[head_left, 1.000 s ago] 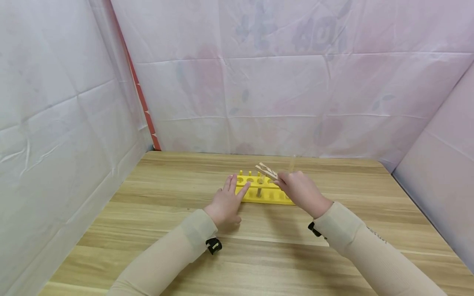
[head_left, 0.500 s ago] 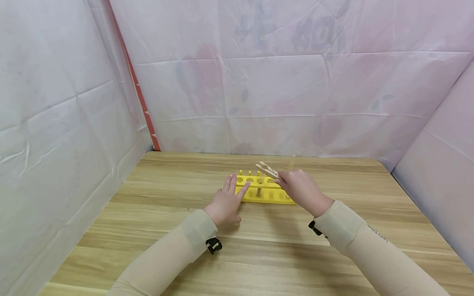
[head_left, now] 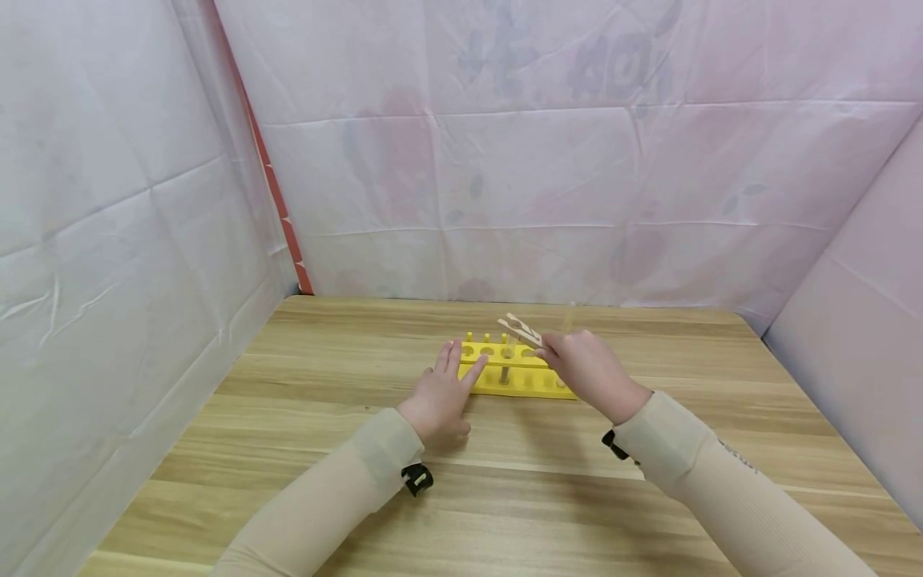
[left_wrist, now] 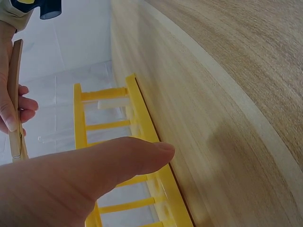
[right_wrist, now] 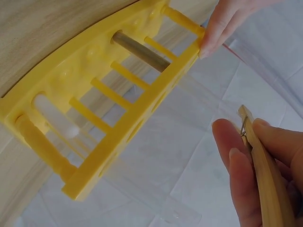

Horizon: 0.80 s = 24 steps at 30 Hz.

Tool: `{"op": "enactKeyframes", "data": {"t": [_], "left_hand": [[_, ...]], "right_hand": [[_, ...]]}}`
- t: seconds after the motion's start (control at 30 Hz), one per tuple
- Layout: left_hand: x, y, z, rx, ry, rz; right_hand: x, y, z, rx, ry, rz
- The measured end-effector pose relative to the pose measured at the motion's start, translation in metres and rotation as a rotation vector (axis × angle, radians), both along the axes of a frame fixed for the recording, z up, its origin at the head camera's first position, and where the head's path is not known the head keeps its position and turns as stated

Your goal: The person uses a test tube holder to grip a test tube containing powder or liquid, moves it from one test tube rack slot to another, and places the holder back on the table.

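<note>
A yellow test tube rack (head_left: 530,388) stands on the table. My left hand (head_left: 438,397) has its fingers spread against the rack's left end, the thumb (left_wrist: 137,153) along its near side. With thumb and fingers my right hand (head_left: 594,377) grips a wooden test tube clamp (right_wrist: 270,184). The clamp's parted tips reach over the rack, close to the upper end of a test tube with grey-brown contents (right_wrist: 142,51). At the rack's right end is a second test tube, with white contents (right_wrist: 57,113); my right hand partly hides it in the head view.
The wood-grain table (head_left: 469,513) extends around the rack on all sides. Pale cloth sheets (head_left: 534,176) hang behind and at both sides of it. A red strip (head_left: 277,192) runs down the back left corner.
The clamp's tips have risen very slightly and look a little wider apart, with a slight shift of my right hand. My left hand and the rack have stayed put.
</note>
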<state>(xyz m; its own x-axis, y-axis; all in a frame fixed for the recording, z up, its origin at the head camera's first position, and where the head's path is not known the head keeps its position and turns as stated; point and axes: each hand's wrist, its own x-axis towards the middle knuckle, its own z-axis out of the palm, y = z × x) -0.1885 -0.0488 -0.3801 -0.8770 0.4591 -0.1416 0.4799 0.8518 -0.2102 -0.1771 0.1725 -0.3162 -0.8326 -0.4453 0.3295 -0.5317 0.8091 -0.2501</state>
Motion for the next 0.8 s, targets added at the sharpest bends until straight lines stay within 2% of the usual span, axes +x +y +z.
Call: {"op": "enactKeyframes", "data": {"t": [0.63,0.8], "left_hand": [[-0.001,0.001,0.002,0.001,-0.007,0.004],[-0.001,0.001,0.002,0.009,-0.021,0.009]], "right_hand": [[-0.002,0.001,0.009,0.029,0.060,-0.007],[-0.002,0.002,0.011,0.032,0.048,-0.013]]}}
